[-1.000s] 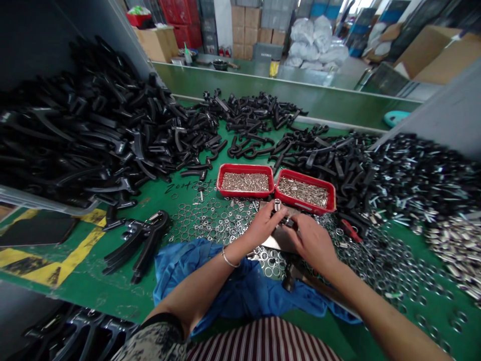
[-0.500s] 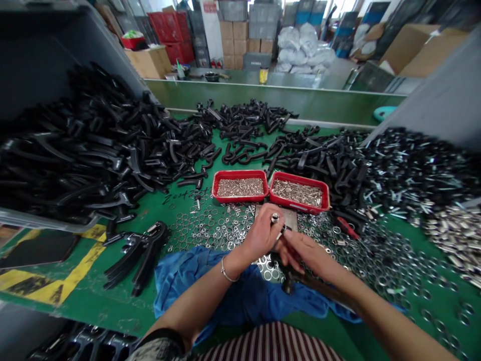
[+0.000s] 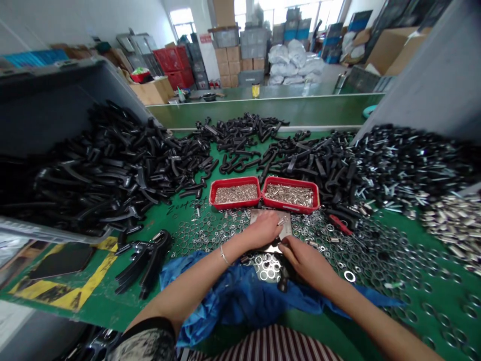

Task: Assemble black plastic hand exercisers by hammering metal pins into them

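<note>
- Above a metal plate (image 3: 287,227), the person's left hand (image 3: 264,229) is curling its fingers nearly closed around a small silvery part (image 3: 281,221), whose end is showing beside the knuckles.
- The right hand (image 3: 300,254) is bending its fingers inward over the plate's near right corner, the tips reaching a dark piece (image 3: 277,242); whether they are closing fully on it cannot be told, as the hands are hiding much of it.
- The silvery part is sitting at the left hand's index-finger side, above the plate; the dark piece is lying between the two hands, over the plate's near edge.
- Two red trays, one (image 3: 235,203) holding tiny metal pieces and another (image 3: 291,204) holding slim pins, are standing side by side just beyond the plate.
- Loose rings (image 3: 267,266) are spreading around the plate, while a blue cloth (image 3: 233,296) and a hammer head (image 3: 282,282) are lying on its near side.
- A red-handled tool (image 3: 340,224) is resting to the plate's right; black levers (image 3: 139,175) are heaping up well to its left, and a black handle assembly (image 3: 146,260) is lying nearer the person on that side.
</note>
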`<state>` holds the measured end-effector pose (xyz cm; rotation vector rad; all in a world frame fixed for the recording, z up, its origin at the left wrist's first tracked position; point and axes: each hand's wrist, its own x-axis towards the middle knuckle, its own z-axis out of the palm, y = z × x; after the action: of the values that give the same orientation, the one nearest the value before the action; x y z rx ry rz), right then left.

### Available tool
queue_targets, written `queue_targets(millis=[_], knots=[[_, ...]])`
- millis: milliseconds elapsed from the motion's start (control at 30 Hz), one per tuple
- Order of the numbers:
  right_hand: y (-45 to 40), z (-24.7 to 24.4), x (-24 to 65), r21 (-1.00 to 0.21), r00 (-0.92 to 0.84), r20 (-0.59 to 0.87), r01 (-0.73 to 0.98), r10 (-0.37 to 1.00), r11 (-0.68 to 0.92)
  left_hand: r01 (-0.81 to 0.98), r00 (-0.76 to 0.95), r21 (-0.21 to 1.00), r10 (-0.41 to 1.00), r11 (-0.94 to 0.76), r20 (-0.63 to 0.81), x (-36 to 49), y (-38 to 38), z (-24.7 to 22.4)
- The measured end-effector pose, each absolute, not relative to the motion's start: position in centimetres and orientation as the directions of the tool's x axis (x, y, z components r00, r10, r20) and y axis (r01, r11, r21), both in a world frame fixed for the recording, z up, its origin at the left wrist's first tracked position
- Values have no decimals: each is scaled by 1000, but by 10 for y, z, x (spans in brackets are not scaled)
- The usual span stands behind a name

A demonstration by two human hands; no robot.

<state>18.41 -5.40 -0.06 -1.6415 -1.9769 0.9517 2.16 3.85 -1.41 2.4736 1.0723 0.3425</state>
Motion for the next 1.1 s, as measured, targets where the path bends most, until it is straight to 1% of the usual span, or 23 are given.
queue_targets(millis=[33, 100, 233, 267, 300, 367, 400, 467, 533, 600, 767, 933, 1033, 1100], knots=[[-58, 0, 191, -716, -252, -108, 691, 962, 101, 663, 678, 407, 734, -628, 28, 27, 42, -15], [-70, -1, 208, -756, -311, -144, 647, 939, 98, 694, 679, 318, 734, -646, 9, 36, 49, -12], [-101, -11, 243, -764, -350, -216, 642, 911, 65, 668, 707, 261, 704, -697, 67, 51, 80, 10], [-107, -15, 250, -757, -346, -212, 650, 914, 70, 678, 706, 215, 705, -703, 76, 56, 93, 15], [-112, -19, 255, -745, -339, -199, 662, 919, 82, 700, 698, 144, 713, -699, 67, 61, 107, 20], [-120, -25, 261, -698, -319, -149, 704, 936, 129, 748, 664, -18, 748, -664, -12, 73, 134, 23], [-123, -28, 263, -663, -316, -117, 731, 942, 163, 758, 644, -76, 762, -648, -65, 78, 145, 23], [-128, -33, 265, -589, -329, -59, 774, 943, 233, 761, 621, -124, 770, -637, -146, 86, 161, 18], [-132, -38, 266, -533, -346, -16, 796, 938, 285, 754, 622, -131, 763, -644, -177, 90, 168, 13], [-135, -41, 266, -509, -350, 10, 805, 937, 306, 754, 618, -141, 765, -642, -181, 90, 168, 8], [-131, -45, 267, -543, -371, 0, 780, 929, 311, 781, 590, -122, 787, -613, -180, 91, 165, 8], [-134, -34, 265, -535, -382, 0, 781, 924, 323, 815, 564, -51, 811, -577, -155, 89, 167, 7], [-137, -26, 265, -513, -339, 53, 798, 939, 317, 834, 550, 19, 830, -551, -91, 80, 166, 6], [-134, -23, 268, -507, -283, 78, 814, 956, 282, 835, 547, 87, 837, -544, -23, 72, 163, 7]])
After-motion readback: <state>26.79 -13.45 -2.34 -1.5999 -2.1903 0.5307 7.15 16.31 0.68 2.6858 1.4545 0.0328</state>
